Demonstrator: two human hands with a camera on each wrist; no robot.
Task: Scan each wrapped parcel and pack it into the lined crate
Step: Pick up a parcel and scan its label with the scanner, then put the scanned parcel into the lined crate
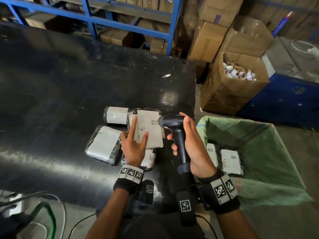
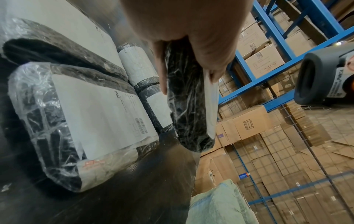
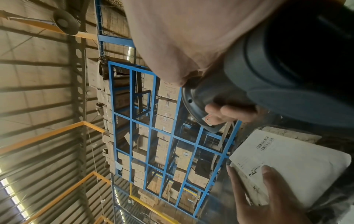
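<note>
My left hand [image 1: 139,128] pinches a black plastic-wrapped parcel [image 1: 150,130] with a white barcode label, thumb on the label, tilted up over the black table [image 1: 69,83]. My right hand [image 1: 177,130] grips a dark handheld scanner [image 1: 172,122] by its handle, its head close to the label's barcode. In the left wrist view the held parcel [image 2: 187,98] is edge-on and the scanner [image 2: 321,78] faces it. In the right wrist view the label [image 3: 287,163] lies below the scanner [image 3: 287,75]. The green-lined crate [image 1: 267,144] at the right holds two parcels [image 1: 231,161].
Three more wrapped parcels [image 1: 103,144] lie on the table under and left of the held one. An open cardboard box of paper scraps [image 1: 238,73], stacked cartons, a blue bin [image 1: 284,94] and blue racking [image 1: 131,26] stand behind. Cables [image 1: 43,213] lie at lower left.
</note>
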